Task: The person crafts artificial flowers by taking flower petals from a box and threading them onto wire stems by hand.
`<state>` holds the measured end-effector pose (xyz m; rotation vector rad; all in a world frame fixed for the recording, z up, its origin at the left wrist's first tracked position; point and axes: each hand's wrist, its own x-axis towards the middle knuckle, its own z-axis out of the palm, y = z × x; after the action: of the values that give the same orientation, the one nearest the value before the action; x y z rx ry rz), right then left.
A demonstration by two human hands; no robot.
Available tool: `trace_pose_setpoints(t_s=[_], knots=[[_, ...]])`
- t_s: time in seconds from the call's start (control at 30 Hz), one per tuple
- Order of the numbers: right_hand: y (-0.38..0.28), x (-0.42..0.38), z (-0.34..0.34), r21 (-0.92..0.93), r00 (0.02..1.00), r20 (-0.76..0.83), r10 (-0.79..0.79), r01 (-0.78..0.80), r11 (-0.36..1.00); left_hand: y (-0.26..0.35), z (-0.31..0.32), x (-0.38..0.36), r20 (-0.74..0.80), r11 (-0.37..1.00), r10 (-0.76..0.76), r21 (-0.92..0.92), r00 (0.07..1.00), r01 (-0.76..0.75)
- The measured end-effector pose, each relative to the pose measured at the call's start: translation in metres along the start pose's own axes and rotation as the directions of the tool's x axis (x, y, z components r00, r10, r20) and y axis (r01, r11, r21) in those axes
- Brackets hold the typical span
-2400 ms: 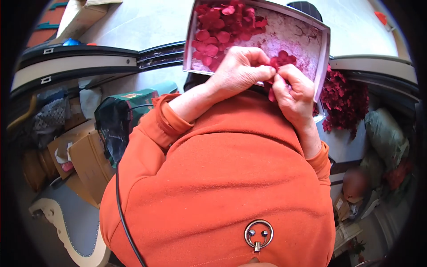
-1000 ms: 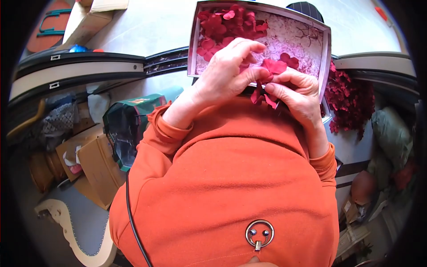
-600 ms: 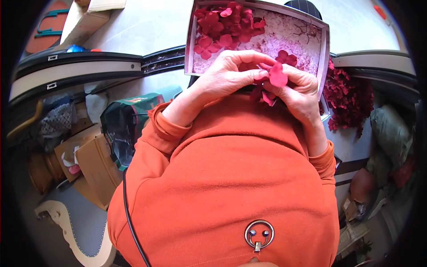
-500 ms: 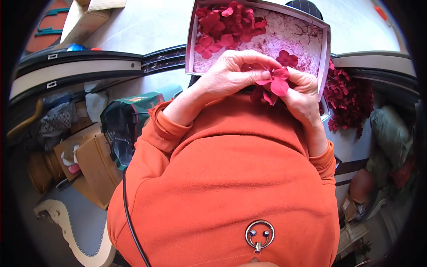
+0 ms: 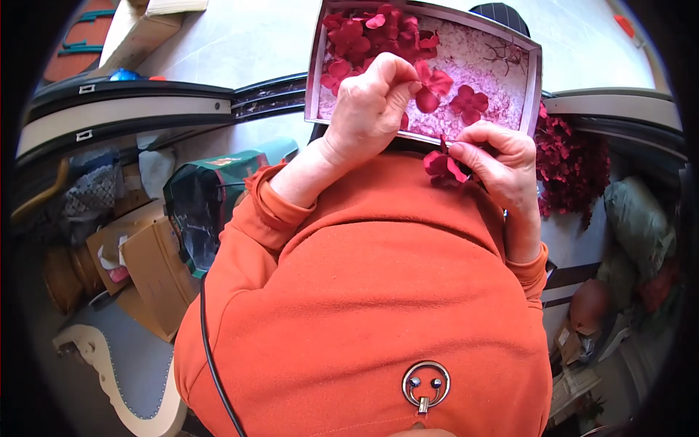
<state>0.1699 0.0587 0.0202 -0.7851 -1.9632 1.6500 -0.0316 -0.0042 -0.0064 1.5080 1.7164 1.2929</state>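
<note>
My left hand (image 5: 371, 105) is closed in a pinch on a red artificial flower (image 5: 434, 79), lifted over the shallow box (image 5: 314, 87). Lower and nearer my body, my right hand (image 5: 506, 160) pinches a darker red flower piece (image 5: 444, 169) between thumb and finger. The two hands are apart. Inside the box, a heap of red flowers (image 5: 349, 40) fills the far left corner. A single red blossom (image 5: 470, 104) lies on the box's pinkish, speckled bottom, and a few thin dark stems (image 5: 507, 52) are at its far right.
A large bunch of dark red flowers (image 5: 571, 164) is to the right of the box. On the left stand a green bag (image 5: 207, 182) and opened cardboard boxes (image 5: 153, 258). A sliding-door track (image 5: 269, 98) runs across on the left. A black cable (image 5: 206, 342) hangs over my sleeve.
My hands have moved apart. The left one has gone up and away over the box with a red flower, while the right has lowered slightly, holding the darker piece.
</note>
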Motion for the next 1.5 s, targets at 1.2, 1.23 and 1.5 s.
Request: trace_pose_setpoints(t_s=[1.2,1.23,1.5], knots=[[0.010,0.008,0.026,-0.479,0.816,-0.252,-0.520,0.361,0.800,0.011,0.009,-0.009,0.392,0.662,-0.274,-0.586,0.878,0.468],[0.011,0.008,0.026,-0.485,0.816,-0.249,-0.521,0.360,0.797,0.012,0.009,-0.009,0.394,0.661,-0.282,-0.581,0.875,0.475],[0.013,0.007,0.026,-0.513,0.816,-0.248,-0.523,0.347,0.785,0.011,0.009,-0.009,0.400,0.680,-0.266,-0.567,0.877,0.465]])
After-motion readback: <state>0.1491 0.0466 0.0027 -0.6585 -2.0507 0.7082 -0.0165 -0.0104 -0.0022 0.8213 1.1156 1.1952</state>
